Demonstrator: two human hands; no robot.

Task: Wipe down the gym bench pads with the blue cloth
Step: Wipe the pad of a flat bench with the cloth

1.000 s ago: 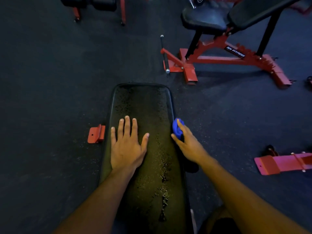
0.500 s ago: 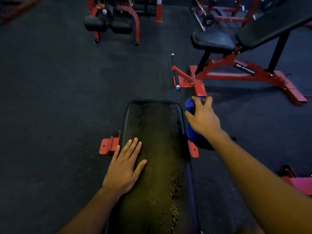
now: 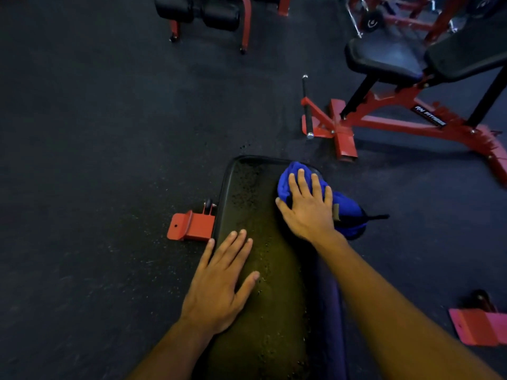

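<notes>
Dim floor (image 3: pixel 96 160); bench pad (image 3: pixel 255 242) lengthwise, seemingly away.

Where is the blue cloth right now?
In the head view, the bunched blue cloth sits on the far right corner of the black padded bench, pressed under the right hand; part of it hangs over the bench's right edge.

The right hand (image 3: pixel 307 207) hides much of the blue cloth (image 3: pixel 347 212), and the bench pad (image 3: pixel 263 215) runs off the bottom edge.

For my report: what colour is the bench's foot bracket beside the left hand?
Red foot bracket, seen in the head view.
</notes>
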